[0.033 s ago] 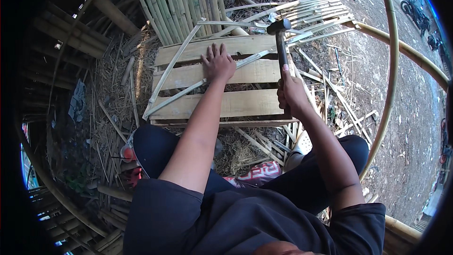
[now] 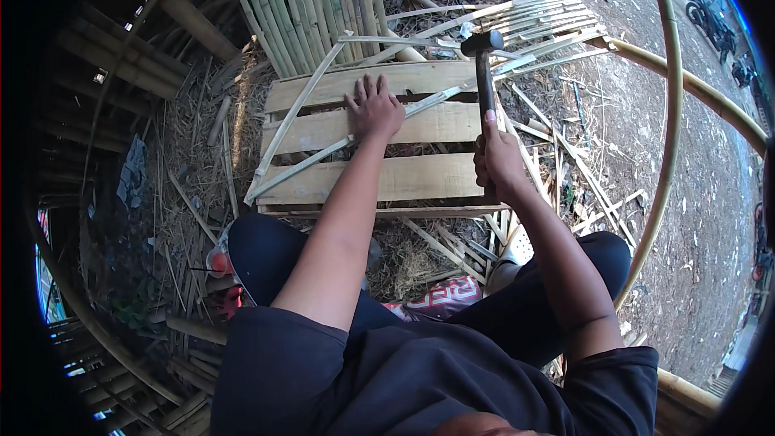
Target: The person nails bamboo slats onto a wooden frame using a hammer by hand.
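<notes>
My right hand [image 2: 502, 163] is closed round the lower handle of a hammer [image 2: 484, 81]. Its dark head is raised toward the far side, over thin bamboo strips. My left hand [image 2: 376, 110] lies flat with fingers spread on a low platform of pale wooden slats [image 2: 379, 178]. A long split-bamboo strip [image 2: 300, 166] crosses the slats diagonally and passes beneath that hand. Another bamboo strip [image 2: 300, 109] slants along the platform's left side and meets the first at the near left corner.
Past the platform stand a green bamboo slat panel [image 2: 311, 16] and a rack of thin strips [image 2: 537, 20]. A curved bamboo pole [image 2: 672, 113] arches on the right. Bamboo scraps [image 2: 593, 182] litter the ground. Between my legs lies a red and white printed bag [image 2: 440, 297].
The hammer has shifted very slightly right and down in my right hand. My left hand stays in place on the slats.
</notes>
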### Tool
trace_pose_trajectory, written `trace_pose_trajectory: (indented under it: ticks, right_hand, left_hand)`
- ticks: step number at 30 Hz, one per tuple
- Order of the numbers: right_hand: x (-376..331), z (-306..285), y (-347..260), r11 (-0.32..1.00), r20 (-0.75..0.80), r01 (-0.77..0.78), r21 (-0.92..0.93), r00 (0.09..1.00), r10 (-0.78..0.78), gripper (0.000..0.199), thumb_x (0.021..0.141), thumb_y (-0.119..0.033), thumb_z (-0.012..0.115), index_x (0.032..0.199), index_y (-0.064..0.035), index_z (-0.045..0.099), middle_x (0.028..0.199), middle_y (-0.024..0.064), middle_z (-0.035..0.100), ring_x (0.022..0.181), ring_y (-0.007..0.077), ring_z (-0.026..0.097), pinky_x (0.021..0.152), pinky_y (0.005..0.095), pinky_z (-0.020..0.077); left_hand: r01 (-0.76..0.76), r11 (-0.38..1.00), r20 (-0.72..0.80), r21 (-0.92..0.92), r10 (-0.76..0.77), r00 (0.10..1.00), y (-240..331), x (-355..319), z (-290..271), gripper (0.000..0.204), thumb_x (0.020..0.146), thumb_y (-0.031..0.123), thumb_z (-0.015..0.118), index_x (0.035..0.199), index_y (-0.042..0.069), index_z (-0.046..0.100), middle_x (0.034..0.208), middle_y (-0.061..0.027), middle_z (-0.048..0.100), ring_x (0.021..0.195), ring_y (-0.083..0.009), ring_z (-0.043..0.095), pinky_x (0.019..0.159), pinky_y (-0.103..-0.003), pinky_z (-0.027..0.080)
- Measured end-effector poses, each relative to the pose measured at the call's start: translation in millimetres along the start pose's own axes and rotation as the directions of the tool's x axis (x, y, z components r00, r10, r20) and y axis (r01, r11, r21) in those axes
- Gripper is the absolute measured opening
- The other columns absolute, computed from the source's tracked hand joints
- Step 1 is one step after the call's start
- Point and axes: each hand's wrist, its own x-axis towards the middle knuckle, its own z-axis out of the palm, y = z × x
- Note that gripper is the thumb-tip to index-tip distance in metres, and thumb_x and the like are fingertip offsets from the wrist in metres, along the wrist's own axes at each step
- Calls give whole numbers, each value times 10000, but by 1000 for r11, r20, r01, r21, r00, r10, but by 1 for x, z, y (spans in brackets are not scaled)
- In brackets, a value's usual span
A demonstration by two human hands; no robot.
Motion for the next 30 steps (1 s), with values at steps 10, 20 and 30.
trace_pose_trajectory:
  ticks: [10,20,30]
  right_hand:
    - [-30,16,-22,996,31,60,-62,998,-58,574,1039,-620,452,705,-161,375,529,-61,291,390,73,259,371,274,198]
    - [1,16,9,960,-81,-268,-76,962,262,553,1040,-607,460,730,-152,410,540,-56,303,398,93,268,382,295,215]
    - [-34,-6,-26,913,-68,385,-136,915,-397,542,1057,-563,469,730,-132,440,531,-61,358,385,51,306,360,266,221]
  left_hand:
    - [39,999,11,-33,-39,999,-1,0,2,588,1022,327,360,1589,170,357,1673,-96,282,1562,-301,190,1257,-579,75]
    - [64,995,-2,-82,-65,998,6,1,2,590,1055,380,297,1596,149,342,1681,-104,260,1570,-296,168,1266,-556,33]
    - [97,986,-48,-138,-105,993,-2,1,4,587,1059,364,294,1547,58,408,1651,-128,322,1558,-290,210,1266,-540,64]
